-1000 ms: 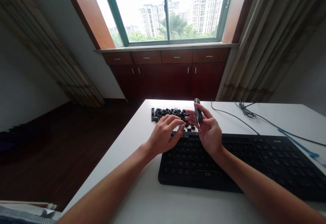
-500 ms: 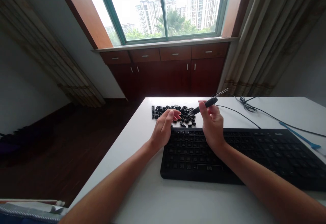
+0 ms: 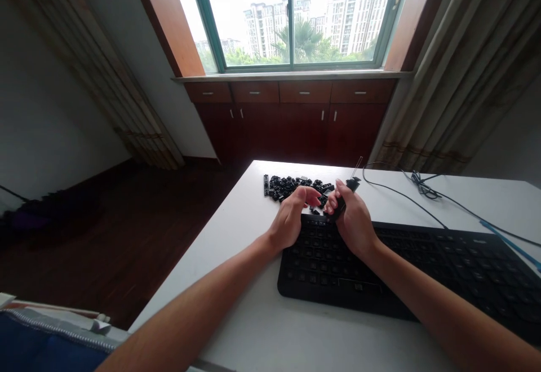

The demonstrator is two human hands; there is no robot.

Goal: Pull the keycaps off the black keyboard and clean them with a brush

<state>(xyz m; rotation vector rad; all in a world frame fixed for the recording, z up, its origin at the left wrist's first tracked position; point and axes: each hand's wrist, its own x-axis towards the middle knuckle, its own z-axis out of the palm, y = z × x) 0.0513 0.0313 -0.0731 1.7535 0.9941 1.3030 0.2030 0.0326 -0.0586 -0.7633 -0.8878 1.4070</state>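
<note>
My right hand (image 3: 354, 217) is closed round the black handle of a keycap puller (image 3: 339, 207), its thin wire loops pointing up and away. Opposite it, my left hand (image 3: 288, 220) is loosely curled at the keyboard's back left corner, thumb and fingers apart, with nothing visible in it. Beneath both hands lies a black keyboard (image 3: 329, 289); its left part shows bare key sockets. Just behind the hands, a heap of loose black keycaps (image 3: 281, 186) is spread on the table, partly hidden by my fingers.
The white table (image 3: 236, 282) carries everything. A black cable (image 3: 426, 189) lies bundled at the back right, beside a thin blue strip (image 3: 507, 242). Dark red cabinets (image 3: 287, 129) stand under the window beyond the table. A blue zippered item (image 3: 46, 341) is at the lower left.
My right hand has turned the keycap puller more upright and lowered its near end to the keyboard's back edge. My hands are closer together. The whole view has shifted slightly.
</note>
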